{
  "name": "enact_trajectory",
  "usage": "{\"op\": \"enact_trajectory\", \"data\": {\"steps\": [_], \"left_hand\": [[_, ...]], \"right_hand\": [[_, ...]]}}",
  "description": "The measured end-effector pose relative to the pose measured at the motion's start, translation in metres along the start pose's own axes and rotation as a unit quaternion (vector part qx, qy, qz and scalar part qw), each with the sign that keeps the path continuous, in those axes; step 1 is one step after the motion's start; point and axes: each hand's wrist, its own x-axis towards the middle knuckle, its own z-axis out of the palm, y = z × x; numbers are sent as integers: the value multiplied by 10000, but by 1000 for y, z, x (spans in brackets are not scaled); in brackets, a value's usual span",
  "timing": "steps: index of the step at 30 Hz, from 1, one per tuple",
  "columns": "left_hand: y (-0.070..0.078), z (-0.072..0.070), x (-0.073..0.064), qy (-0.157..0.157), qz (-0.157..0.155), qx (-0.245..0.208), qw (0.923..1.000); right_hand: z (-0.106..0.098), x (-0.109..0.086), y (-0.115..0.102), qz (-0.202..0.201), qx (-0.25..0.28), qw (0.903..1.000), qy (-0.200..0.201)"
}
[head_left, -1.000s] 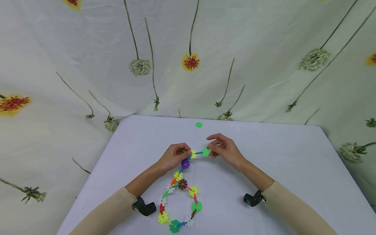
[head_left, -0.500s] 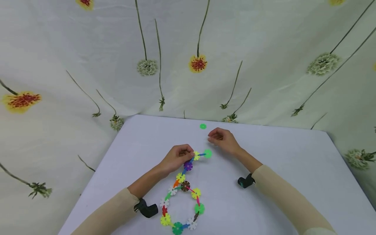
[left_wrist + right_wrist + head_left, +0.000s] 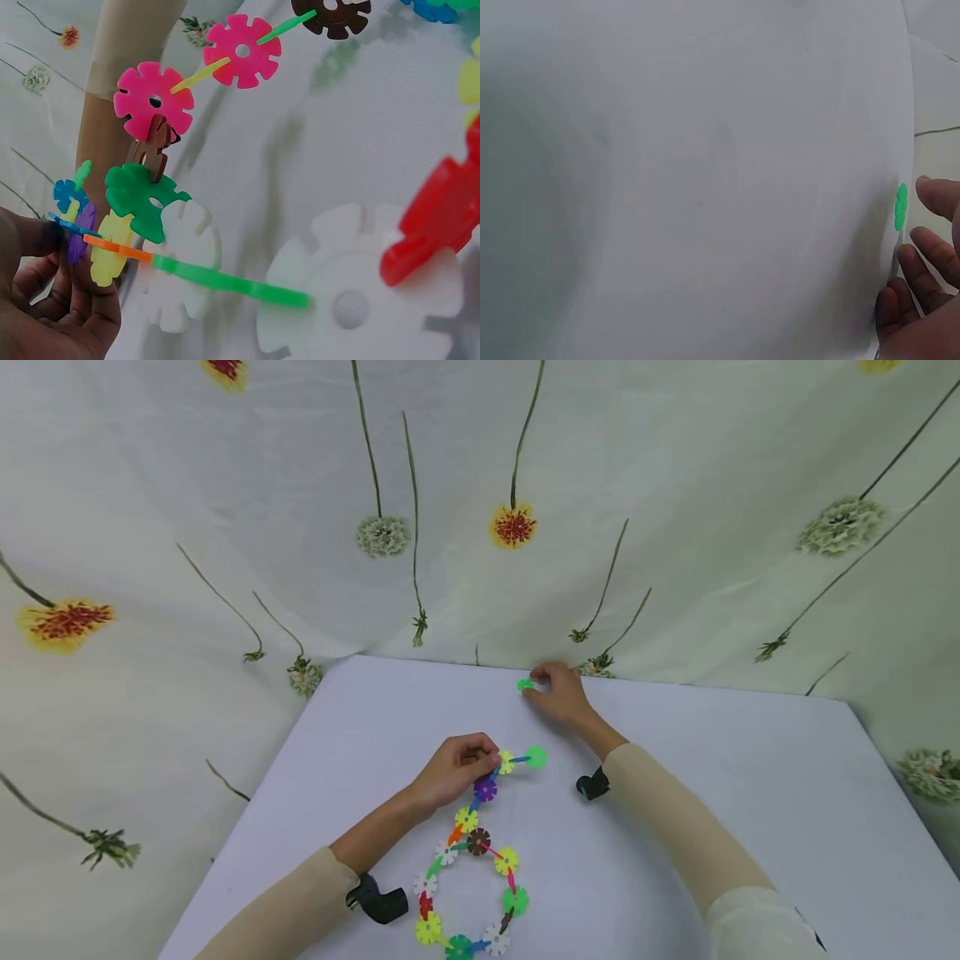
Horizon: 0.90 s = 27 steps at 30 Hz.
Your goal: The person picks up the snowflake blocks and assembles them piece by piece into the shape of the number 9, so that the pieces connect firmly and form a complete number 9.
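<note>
In the head view my left hand (image 3: 456, 771) pinches a chain of interlocking snowflake discs between thumb and fingers. Beside those fingertips are a purple disc (image 3: 486, 789) and a yellow disc (image 3: 507, 762); a light green disc (image 3: 536, 757) ends the chain. Below, the chain forms a ring of white, yellow, green and brown discs, joined by discs standing edge-on. A loose green disc (image 3: 523, 685) lies near the table's back edge. Around it, my right hand (image 3: 558, 693) has its thumb and fingers spread; the right wrist view shows a gap between the thumb and the disc (image 3: 901, 207).
The white table (image 3: 660, 735) reaches back to a flower-printed cloth (image 3: 450, 577) hanging behind it. Black wrist cameras (image 3: 381, 902) sit on both forearms. In the left wrist view, pink discs (image 3: 242, 51) and a brown disc (image 3: 334, 15) belong to the ring's other side.
My right hand has left the chain's green end disc and moved back to the loose green disc by the far edge. My left hand keeps its pinch on the chain.
</note>
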Motion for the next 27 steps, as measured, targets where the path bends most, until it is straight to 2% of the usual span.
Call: {"op": "enact_trajectory", "data": {"steps": [6, 11, 19, 27], "left_hand": [[1, 6, -1, -65, -33, -56, 10000], [2, 8, -1, -77, -5, -96, 9999], [-1, 4, 0, -18, -66, -2, 10000], [-4, -5, -2, 85, -149, 68, 9998]], "right_hand": [[5, 6, 2, 452, -231, 9986, -143], [6, 9, 3, 650, -332, 9972, -180], [-6, -1, 5, 485, 880, 9945, -295], [-22, -22, 16, 457, 1425, 9876, -477]]}}
